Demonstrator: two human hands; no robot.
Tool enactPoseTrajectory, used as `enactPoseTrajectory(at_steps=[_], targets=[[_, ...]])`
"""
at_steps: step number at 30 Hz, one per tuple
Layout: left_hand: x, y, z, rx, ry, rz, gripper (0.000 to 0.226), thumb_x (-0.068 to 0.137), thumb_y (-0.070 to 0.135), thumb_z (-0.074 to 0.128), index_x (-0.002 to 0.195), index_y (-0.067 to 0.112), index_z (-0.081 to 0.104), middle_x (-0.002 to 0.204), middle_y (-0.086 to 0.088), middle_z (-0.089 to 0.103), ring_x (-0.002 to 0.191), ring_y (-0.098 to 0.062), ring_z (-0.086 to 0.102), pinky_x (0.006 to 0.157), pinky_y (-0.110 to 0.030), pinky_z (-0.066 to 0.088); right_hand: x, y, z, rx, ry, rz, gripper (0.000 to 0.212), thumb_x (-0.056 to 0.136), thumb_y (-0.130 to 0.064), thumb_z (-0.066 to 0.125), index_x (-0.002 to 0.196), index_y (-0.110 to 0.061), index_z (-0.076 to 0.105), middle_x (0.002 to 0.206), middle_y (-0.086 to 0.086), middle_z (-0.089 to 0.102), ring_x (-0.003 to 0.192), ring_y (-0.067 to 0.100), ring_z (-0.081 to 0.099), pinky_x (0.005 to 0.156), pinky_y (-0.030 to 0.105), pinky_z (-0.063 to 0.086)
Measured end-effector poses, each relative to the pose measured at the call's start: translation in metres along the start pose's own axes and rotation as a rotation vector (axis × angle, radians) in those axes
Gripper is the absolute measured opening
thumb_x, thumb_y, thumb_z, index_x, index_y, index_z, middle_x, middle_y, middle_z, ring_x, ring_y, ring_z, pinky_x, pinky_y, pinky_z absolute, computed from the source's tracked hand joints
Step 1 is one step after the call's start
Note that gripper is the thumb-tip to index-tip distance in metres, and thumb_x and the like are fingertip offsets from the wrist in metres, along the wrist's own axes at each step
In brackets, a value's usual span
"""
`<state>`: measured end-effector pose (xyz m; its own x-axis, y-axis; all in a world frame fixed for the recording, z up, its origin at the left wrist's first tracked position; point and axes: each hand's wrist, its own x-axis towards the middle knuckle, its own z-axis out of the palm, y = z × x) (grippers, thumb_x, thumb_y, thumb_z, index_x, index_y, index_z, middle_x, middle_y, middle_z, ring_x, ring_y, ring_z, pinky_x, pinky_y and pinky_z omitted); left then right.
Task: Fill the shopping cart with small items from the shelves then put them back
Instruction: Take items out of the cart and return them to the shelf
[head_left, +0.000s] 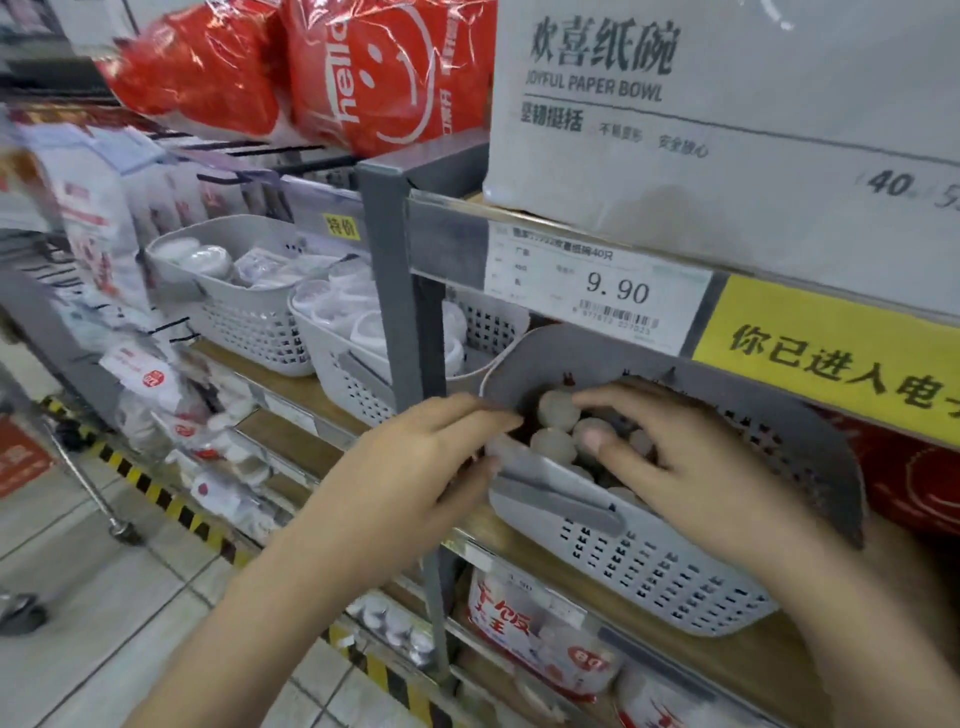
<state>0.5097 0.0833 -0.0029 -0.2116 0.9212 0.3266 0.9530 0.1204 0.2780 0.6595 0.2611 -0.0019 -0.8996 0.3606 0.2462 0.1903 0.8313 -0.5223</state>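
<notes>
Both hands at a grey perforated basket (649, 561) on a wooden shelf (519, 540), under a price tag (597, 291) reading 9.90. Left hand (415, 457) at the basket's near-left corner, fingers curled over the rim, thumb below it, pinching the wall: grip closed on the basket. Right hand (691, 457) reaching inside, fingers bent among small pale round items (558, 410) packed in the basket, thumb resting on one; grip narrow, whether any item is actually held cannot be told. Two more white baskets (249, 317) further left along the same shelf, holding white cups. Above, a grey box (727, 130) marked JOYFUL PAPER BOWL and red plastic packs (374, 67).
</notes>
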Motion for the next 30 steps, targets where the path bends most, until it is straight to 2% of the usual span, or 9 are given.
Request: enactPoseTrajectory(at_steps=[3,6,8,11,18,21,24,27,30], targets=[[-0.051,-0.028,-0.009,0.1,-0.038,-0.078,0.039,0.094,0.035,0.039,0.124,0.022,0.059,0.117,0.011,0.061,0.1,-0.002,0.057,0.082,-0.015,0.046,-0.008,-0.036,0.017,0.047,0.151,-0.098,0.027,0.095,-0.036,0.046,0.114,-0.028,0.063,0.112,-0.025,0.057,0.108,-0.006,0.051,0.089,0.009,0.038],[-0.108,-0.079,-0.013,0.167,-0.059,-0.249,0.035,0.09,0.03,0.051,0.122,0.02,0.061,0.113,0.006,0.064,0.097,-0.01,0.063,0.08,-0.022,0.05,0.003,-0.081,0.058,0.092,0.155,-0.189,0.025,0.095,-0.036,0.044,0.11,-0.028,0.063,0.108,-0.024,0.056,0.107,-0.003,0.053,0.087,0.014,0.041],[-0.152,-0.113,-0.019,0.184,-0.06,-0.406,0.038,0.09,0.028,0.057,0.127,0.02,0.058,0.119,0.006,0.062,0.103,-0.014,0.063,0.082,-0.024,0.05,0.018,-0.114,0.096,0.136,0.081,-0.212,0.024,0.095,-0.034,0.045,0.11,-0.03,0.062,0.109,-0.025,0.056,0.108,-0.005,0.052,0.089,0.013,0.041],[-0.226,-0.151,-0.034,0.13,0.009,-0.729,0.043,0.096,0.036,0.048,0.139,0.029,0.044,0.138,0.014,0.046,0.123,-0.009,0.048,0.098,-0.023,0.04,0.048,-0.165,0.164,0.182,-0.058,-0.269,0.025,0.094,-0.034,0.045,0.114,-0.03,0.06,0.112,-0.025,0.054,0.109,-0.008,0.047,0.097,0.023,0.041],[-0.392,-0.201,-0.077,0.038,0.239,-1.242,0.044,0.093,0.036,0.053,0.136,0.03,0.044,0.136,0.014,0.048,0.124,-0.008,0.045,0.099,-0.023,0.034,0.097,-0.275,0.313,0.226,-0.381,-0.363,0.033,0.1,-0.032,0.045,0.132,-0.034,0.047,0.128,-0.026,0.044,0.12,-0.006,0.038,0.103,0.019,0.035],[-0.443,-0.219,-0.096,0.013,0.352,-1.363,0.043,0.091,0.029,0.058,0.133,0.025,0.05,0.129,0.012,0.053,0.121,-0.009,0.048,0.093,-0.023,0.035,0.112,-0.311,0.365,0.231,-0.5,-0.385,0.036,0.099,-0.033,0.044,0.135,-0.033,0.044,0.136,-0.022,0.042,0.128,-0.001,0.036,0.108,0.023,0.032],[-0.472,-0.244,-0.112,-0.002,0.407,-1.437,0.041,0.092,0.029,0.058,0.132,0.024,0.051,0.121,0.019,0.049,0.117,-0.005,0.047,0.091,-0.022,0.036,0.128,-0.337,0.399,0.225,-0.567,-0.415,0.035,0.099,-0.031,0.046,0.133,-0.031,0.046,0.132,-0.023,0.044,0.122,-0.005,0.038,0.106,0.023,0.033],[-0.482,-0.28,-0.125,-0.014,0.451,-1.46,0.041,0.092,0.031,0.057,0.132,0.025,0.05,0.125,0.018,0.05,0.116,-0.003,0.046,0.094,-0.021,0.035,0.154,-0.352,0.427,0.213,-0.628,-0.398,0.033,0.099,-0.031,0.046,0.132,-0.034,0.045,0.123,-0.029,0.042,0.113,-0.012,0.036,0.097,0.009,0.03],[-0.477,-0.326,-0.133,-0.041,0.474,-1.452,0.041,0.093,0.033,0.054,0.134,0.028,0.048,0.128,0.02,0.048,0.122,-0.003,0.045,0.097,-0.02,0.034,0.194,-0.358,0.456,0.185,-0.68,-0.349,0.032,0.099,-0.033,0.047,0.13,-0.036,0.046,0.123,-0.028,0.044,0.116,-0.008,0.04,0.091,0.007,0.029]])
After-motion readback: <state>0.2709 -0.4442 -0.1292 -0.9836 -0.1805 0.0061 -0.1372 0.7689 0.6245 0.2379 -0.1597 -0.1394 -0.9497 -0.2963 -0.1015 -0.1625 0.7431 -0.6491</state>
